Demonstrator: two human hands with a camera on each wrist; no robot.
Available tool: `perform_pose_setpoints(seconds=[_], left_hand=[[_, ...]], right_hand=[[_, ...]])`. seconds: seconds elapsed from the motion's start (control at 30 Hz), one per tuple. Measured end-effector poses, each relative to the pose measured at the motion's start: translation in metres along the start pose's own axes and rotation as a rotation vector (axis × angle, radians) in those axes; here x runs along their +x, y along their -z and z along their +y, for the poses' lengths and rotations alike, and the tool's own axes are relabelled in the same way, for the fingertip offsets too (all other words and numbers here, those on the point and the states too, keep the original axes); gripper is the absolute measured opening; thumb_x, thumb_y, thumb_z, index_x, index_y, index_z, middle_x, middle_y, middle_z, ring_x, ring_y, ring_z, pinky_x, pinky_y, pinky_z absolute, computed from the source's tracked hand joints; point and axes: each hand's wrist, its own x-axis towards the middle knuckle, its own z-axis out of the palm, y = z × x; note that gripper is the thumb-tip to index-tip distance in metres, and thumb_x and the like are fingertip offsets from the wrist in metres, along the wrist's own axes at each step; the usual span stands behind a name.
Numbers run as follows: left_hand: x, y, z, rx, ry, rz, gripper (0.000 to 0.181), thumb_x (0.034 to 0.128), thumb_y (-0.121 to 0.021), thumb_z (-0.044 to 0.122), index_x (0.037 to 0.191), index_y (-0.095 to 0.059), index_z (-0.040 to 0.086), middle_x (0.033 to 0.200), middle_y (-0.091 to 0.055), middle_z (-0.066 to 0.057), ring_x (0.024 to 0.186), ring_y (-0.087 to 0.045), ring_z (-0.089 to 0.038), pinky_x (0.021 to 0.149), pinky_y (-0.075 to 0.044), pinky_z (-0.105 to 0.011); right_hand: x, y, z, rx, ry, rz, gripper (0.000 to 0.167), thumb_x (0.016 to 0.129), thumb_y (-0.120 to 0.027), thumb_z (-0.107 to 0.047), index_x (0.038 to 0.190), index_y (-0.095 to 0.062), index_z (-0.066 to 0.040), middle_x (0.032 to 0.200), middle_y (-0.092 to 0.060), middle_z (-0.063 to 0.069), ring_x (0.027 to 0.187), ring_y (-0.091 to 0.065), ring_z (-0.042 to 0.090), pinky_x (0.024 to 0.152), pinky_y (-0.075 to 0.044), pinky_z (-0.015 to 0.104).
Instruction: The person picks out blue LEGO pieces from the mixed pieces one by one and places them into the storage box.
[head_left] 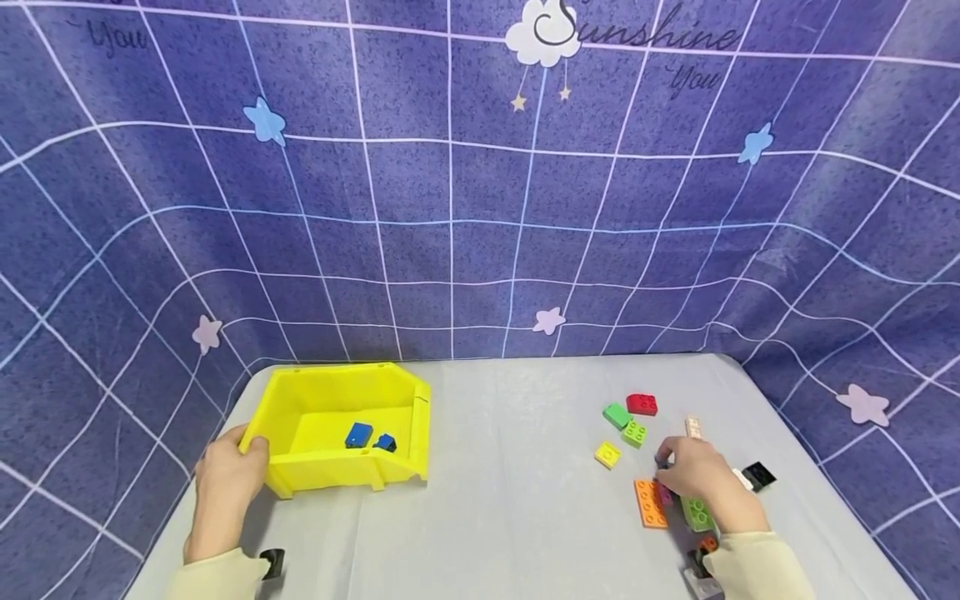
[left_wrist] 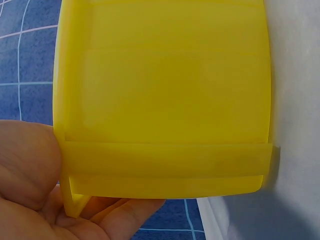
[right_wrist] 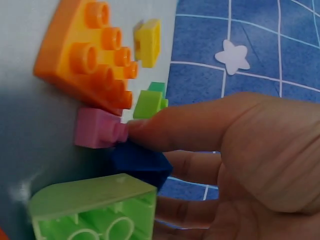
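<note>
My left hand (head_left: 232, 471) grips the left rim of a yellow plastic bin (head_left: 322, 475), its thumb over the edge and fingers beneath the lip in the left wrist view. Two blue bricks, a block (head_left: 358, 435) and a smaller one (head_left: 386, 442), lie inside the bin. At the right, my right hand (head_left: 701, 473) pinches a dark blue brick (right_wrist: 140, 164) between thumb and fingers, low among other bricks. Close beside it are a pink brick (right_wrist: 95, 128), an orange brick (head_left: 650, 504) with several studs and a light green brick (right_wrist: 95, 197).
Beyond the right hand lie a red brick (head_left: 642, 404), green bricks (head_left: 633, 432) and a yellow brick (head_left: 607, 454). A black piece (head_left: 759, 476) and a pale pink brick (head_left: 693, 427) are farther right. A grid-patterned blue cloth (head_left: 480, 183) hangs behind the grey-white table (head_left: 495, 517).
</note>
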Motion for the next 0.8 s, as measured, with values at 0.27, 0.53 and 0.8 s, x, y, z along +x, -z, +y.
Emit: perform_pose_setpoints(seconds=[0.27,0.53,0.8], left_hand=[[0.0,0.0,0.002,-0.004,0.016,0.002,0.054,0.1054,-0.041,0.024,0.149,-0.046,-0.008,0.137,-0.055,-0.036,0.107,-0.055,-0.042,0.082,-0.044,-0.051],[-0.002,0.001,0.003,-0.008,0.025,-0.006,0.055,0.106,-0.04,0.025,0.151,-0.044,-0.007,0.14,-0.053,-0.036,0.11,-0.054,-0.043,0.083,-0.045,-0.052],[-0.002,0.002,0.003,-0.006,0.015,-0.01,0.056,0.1063,-0.04,0.025,0.151,-0.043,-0.007,0.141,-0.052,-0.037,0.11,-0.053,-0.044,0.083,-0.045,-0.053]], right_hand=[[0.002,-0.003,0.0,0.001,-0.041,0.0,0.014,0.085,-0.076,-0.014,0.095,-0.07,-0.007,0.091,-0.065,0.011,0.081,-0.057,0.028,0.071,-0.05,0.045],[0.002,-0.003,0.001,0.007,-0.017,0.008,0.013,0.085,-0.076,-0.016,0.092,-0.069,-0.008,0.089,-0.064,0.011,0.08,-0.057,0.028,0.07,-0.049,0.045],[0.003,0.014,0.003,0.018,0.132,0.131,0.011,0.083,-0.075,-0.016,0.091,-0.069,-0.009,0.086,-0.067,0.008,0.077,-0.058,0.024,0.069,-0.05,0.044]])
